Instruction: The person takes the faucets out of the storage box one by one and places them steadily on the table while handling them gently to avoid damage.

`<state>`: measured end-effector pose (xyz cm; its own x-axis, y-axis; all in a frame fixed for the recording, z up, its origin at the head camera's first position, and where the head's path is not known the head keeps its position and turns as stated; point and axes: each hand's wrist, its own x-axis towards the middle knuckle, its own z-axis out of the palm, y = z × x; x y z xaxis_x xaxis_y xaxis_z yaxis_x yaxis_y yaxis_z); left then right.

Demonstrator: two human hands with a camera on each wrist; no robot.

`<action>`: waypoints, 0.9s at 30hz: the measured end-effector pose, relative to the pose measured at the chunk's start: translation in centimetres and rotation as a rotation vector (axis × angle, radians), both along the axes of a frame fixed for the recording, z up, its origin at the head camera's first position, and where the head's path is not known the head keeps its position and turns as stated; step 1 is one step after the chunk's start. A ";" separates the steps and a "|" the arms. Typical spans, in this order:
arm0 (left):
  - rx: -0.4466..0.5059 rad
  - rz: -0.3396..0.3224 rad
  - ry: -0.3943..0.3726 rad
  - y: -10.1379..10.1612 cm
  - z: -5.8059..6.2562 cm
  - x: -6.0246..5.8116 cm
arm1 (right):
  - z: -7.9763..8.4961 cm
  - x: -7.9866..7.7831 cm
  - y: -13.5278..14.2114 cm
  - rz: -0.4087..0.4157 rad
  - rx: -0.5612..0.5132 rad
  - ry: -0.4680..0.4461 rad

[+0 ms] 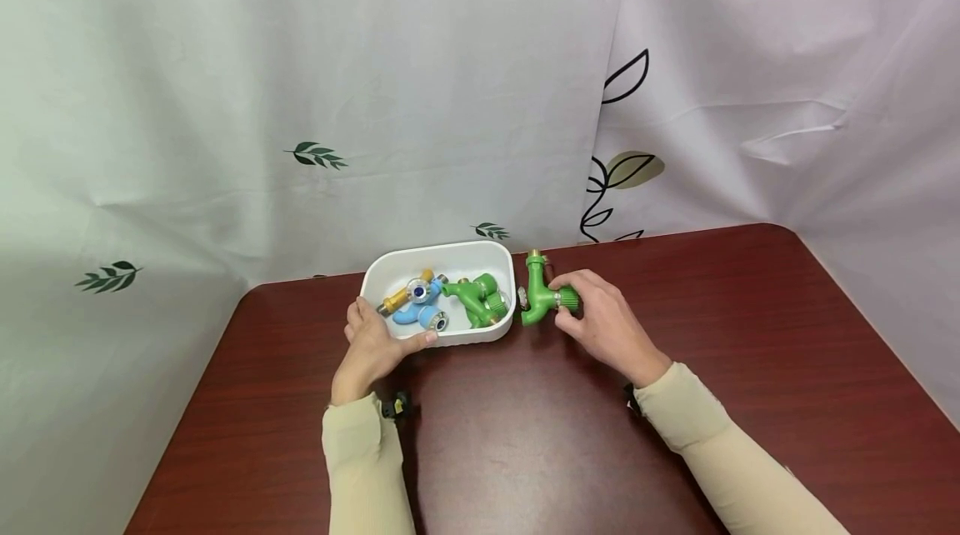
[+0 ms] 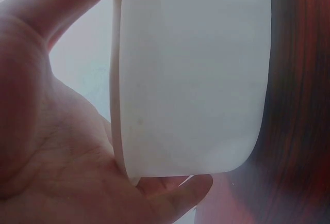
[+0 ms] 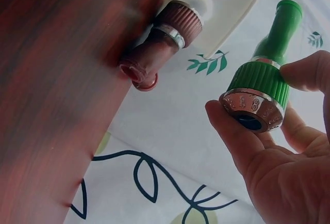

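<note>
My right hand [image 1: 600,325] pinches a green plastic tap [image 1: 537,289] by its ribbed knob, just off the tray's right end. In the right wrist view this tap [image 3: 258,82] hangs above the table, its knob between thumb and fingers. A dark red tap [image 3: 165,43] lies on the table beside the tray, partly hidden behind the green one in the head view. My left hand [image 1: 372,349] grips the near left corner of a white tray [image 1: 450,258], thumb along the front rim. Inside lie a yellow tap [image 1: 395,302], a blue tap [image 1: 407,317] and green taps [image 1: 471,295], overlapping.
The dark red-brown wooden table [image 1: 517,435] runs back to a pale curtain [image 1: 450,102] printed with leaves, close behind the tray. Another hanging of the same curtain borders the table on the left and right.
</note>
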<state>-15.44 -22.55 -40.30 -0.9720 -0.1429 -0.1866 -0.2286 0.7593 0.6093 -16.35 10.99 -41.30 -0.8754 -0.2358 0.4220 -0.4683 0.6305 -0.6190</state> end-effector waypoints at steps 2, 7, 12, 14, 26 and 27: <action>0.000 -0.003 0.003 0.0 0.0 0.0 | 0.0 0.0 0.2 -0.006 -0.002 -0.006; 0.003 -0.009 0.004 0.0 0.0 0.0 | -0.1 -0.2 0.7 -0.027 -0.004 -0.010; 0.002 -0.010 0.002 0.0 0.0 0.1 | 0.0 -0.3 1.2 -0.041 0.007 -0.006; 0.004 -0.009 -0.001 0.0 0.1 0.1 | 0.0 -0.4 1.4 -0.044 0.010 -0.009; 0.003 -0.008 -0.003 0.0 0.1 0.2 | -0.1 -0.8 2.7 -0.066 0.025 -0.046; 0.003 -0.008 -0.003 0.0 0.1 0.2 | -0.1 -0.9 2.8 -0.068 0.026 -0.050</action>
